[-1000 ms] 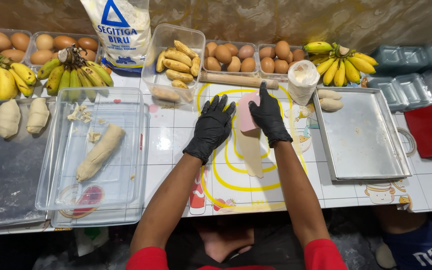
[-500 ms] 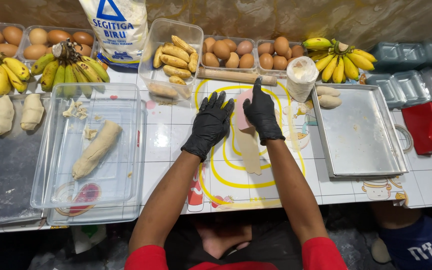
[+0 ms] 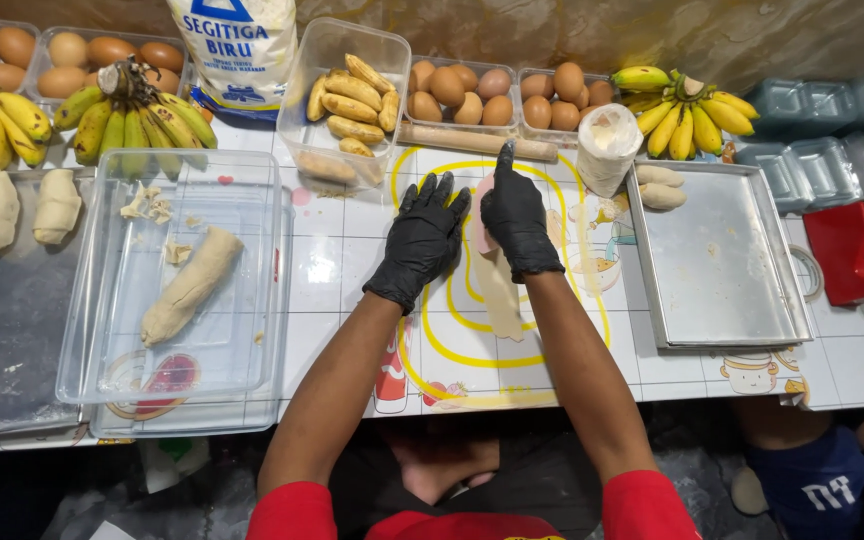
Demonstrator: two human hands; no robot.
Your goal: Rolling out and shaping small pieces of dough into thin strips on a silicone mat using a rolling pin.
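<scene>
Both my hands wear black gloves. My left hand lies flat with fingers spread on the tiled table, just left of a long flattened strip of dough. My right hand presses down on the strip's far end, its index finger pointing towards a wooden rolling pin. A pink edge shows between the hands; I cannot tell what it is. The dough's near end sticks out below my right wrist.
A clear tub of peeled bananas and egg trays stand at the back. A clear tray with a dough log sits left, a metal tray right. Banana bunches, a flour sack, a white cup and a red tool surround them.
Both hands have slid away from me along the dough strip, the right hand reaching further towards the rolling pin. More of the strip now shows near me.
</scene>
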